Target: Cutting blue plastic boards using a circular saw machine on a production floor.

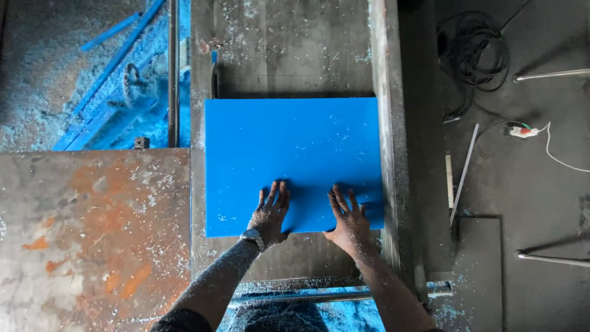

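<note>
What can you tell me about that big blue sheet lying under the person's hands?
The blue sheet is a flat, rectangular panel of bright, even blue, looking like rigid plastic. It lies flat on a grey, dust-strewn saw table, its right edge along a raised metal rail. Pale shavings speckle its surface. The left hand and right hand press flat on its near edge, fingers spread.

No packages, labels, signs or screens show anywhere here, neither on the saw table nor on the floor around it.
</note>
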